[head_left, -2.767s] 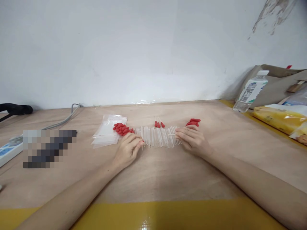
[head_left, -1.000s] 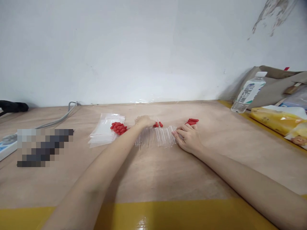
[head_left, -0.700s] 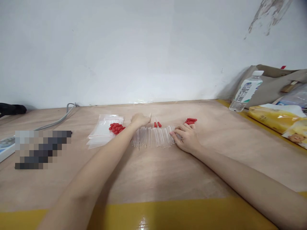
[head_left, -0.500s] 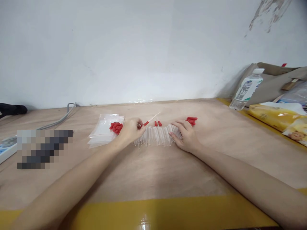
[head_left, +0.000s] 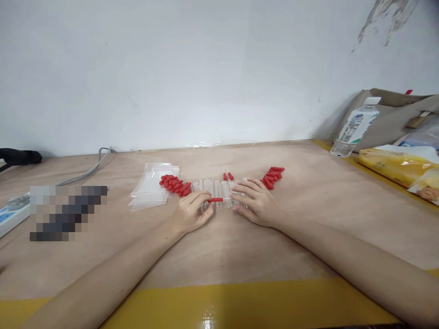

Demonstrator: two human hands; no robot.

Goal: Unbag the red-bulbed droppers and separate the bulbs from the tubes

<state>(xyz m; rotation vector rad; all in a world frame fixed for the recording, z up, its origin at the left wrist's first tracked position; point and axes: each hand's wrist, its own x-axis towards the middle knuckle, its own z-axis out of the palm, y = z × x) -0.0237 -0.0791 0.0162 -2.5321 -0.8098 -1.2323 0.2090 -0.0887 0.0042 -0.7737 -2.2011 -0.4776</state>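
My left hand [head_left: 194,211] pinches a dropper by its red rubber bulb [head_left: 216,199], with the clear tube pointing right, level above the row. Beneath lies a row of thin clear tubes [head_left: 219,188] side by side. My right hand [head_left: 257,203] rests over the right end of that row, its fingers stretched out and slightly apart; the dropper's tip reaches close to them, and contact there is unclear. Red bulbs cluster beside each hand, one pile [head_left: 174,184] at left and another [head_left: 273,176] at right. Two droppers with red bulbs [head_left: 228,176] lie just beyond the row.
Clear zip bags [head_left: 151,185] lie stacked left of the tubes. Farther left are a blurred-out dark object, a power strip [head_left: 13,212] and a grey cable [head_left: 84,176]. On the right stand a water bottle [head_left: 356,128], a yellow packet [head_left: 394,164] and a grey bag [head_left: 387,123].
My left hand has moved toward me and slightly right, bringing the dropper from a tilt to level over the tubes. My right hand has shifted slightly left, and more red bulbs show.
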